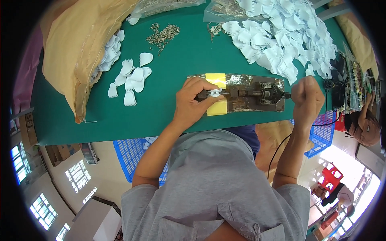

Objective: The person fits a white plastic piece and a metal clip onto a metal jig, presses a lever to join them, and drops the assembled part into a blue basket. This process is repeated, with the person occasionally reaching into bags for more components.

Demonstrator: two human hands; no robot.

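Observation:
A dark metal hand press lies lengthwise on a plate in front of me, with yellow tape across its left part. My left hand is at its left end, thumb and forefinger closed around a small white plastic piece set against the press tip. The piece's shape is mostly hidden by the fingers. At the other end, my right hand is closed in a fist around the press handle, which the fingers largely cover.
Loose white scalloped plastic pieces lie left, near a tan sack holding more. Small metal parts are heaped at the back. A large pile of white pieces fills the back right. Blue baskets stand below the green table.

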